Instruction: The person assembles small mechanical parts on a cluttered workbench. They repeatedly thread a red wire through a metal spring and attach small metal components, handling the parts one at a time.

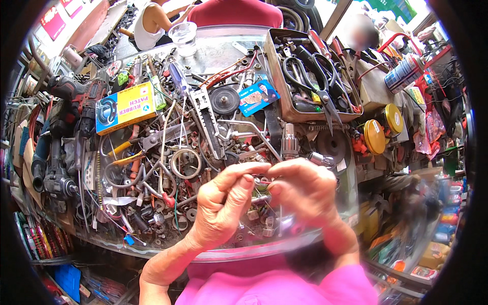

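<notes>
A person in a pink top works over a glass-topped counter [223, 48] heaped with metal parts, both hands raised close together above the clutter. The left hand [223, 203] and the right hand [305, 190] meet fingertip to fingertip, thumbs and forefingers pinched together on a small part [260, 182] held between them; it is too small and too hidden by the fingers to identify, though a bit of red and green shows at the gap. The remaining fingers of both hands curl inward.

Beneath the hands lies a tangle of wire rings, springs, bolts, nuts and hose clamps. A metal ratchet-like bar [208, 119] runs across the middle of the pile, near a black pulley wheel [224, 99] and a blue blister pack [257, 96]. A yellow cardboard box [125, 107] sits at the person's left, just beside a dark cordless drill [76, 94] and other power tools. At the far right of the counter, a metal tray [274, 76] holds scissors [310, 73], pliers and screwdrivers. Two round yellow tins [375, 136] stand on edge just beyond the tray, with a spray can [404, 71] farther back. A clear plastic cup [184, 36] rests at the far edge of the glass, where another person in a red shirt [235, 12] and one in a white sleeveless top [150, 23] are close by.
</notes>
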The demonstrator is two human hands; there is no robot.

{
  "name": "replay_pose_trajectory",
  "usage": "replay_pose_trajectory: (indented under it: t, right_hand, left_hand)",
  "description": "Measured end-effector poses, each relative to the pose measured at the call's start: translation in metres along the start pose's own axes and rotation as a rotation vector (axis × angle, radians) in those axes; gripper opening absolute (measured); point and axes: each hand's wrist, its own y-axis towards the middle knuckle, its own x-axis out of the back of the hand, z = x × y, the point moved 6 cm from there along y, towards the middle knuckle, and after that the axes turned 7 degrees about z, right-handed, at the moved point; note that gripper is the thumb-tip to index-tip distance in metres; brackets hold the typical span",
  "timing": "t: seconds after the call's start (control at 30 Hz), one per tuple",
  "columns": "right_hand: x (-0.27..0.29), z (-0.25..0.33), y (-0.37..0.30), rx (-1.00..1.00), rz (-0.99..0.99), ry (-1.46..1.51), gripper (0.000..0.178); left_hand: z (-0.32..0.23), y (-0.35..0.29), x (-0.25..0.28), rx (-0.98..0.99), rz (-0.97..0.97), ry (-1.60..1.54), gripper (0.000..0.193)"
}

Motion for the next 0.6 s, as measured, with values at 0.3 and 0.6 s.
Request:
replay_pose_trajectory:
  t: [0.3, 0.6]
  right_hand:
    - [0.007, -0.007, -0.001, 0.059, -0.163, 0.028, 0.016]
    - [-0.007, 0.0, -0.001, 0.155, -0.018, -0.094, 0.018]
  left_hand:
    - [0.006, 0.0, 0.001, 0.068, -0.015, 0.02, 0.024]
    - [-0.002, 0.0, -0.002, 0.064, 0.044, 0.238, 0.026]
